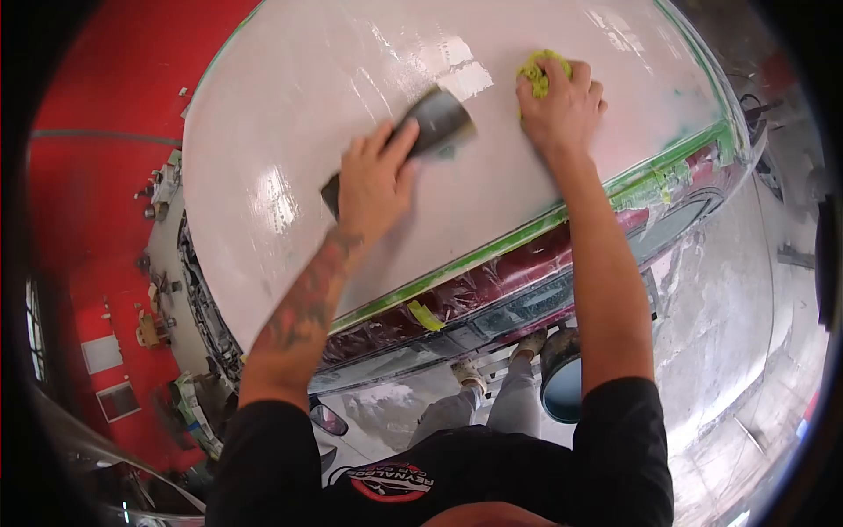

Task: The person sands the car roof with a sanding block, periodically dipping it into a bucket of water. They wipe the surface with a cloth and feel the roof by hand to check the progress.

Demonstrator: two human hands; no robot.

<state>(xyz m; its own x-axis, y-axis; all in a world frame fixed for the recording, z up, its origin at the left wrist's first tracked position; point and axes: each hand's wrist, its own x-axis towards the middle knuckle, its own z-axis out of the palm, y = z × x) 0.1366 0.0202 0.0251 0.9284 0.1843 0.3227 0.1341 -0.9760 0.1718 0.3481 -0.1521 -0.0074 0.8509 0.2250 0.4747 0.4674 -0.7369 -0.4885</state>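
A long dark sanding block (439, 119) lies slantwise on the wet, pale pinkish car roof (474, 202). My left hand (373, 180) is wrapped over the block's middle, and the block's far end is slightly blurred. Farther right on the roof, my right hand (564, 105) grips a crumpled yellow-green sponge or cloth (543, 75) that presses against the surface. Water streaks and shiny patches show around both hands. Green masking tape (492, 250) runs along the near roof edge.
Below the roof edge are the car's dark red side (518, 263) and windows. A bucket (562, 386) of bluish liquid stands beside my legs. A side mirror (329, 418) sticks out at lower left. Parts and tools sit by the red wall (97, 211).
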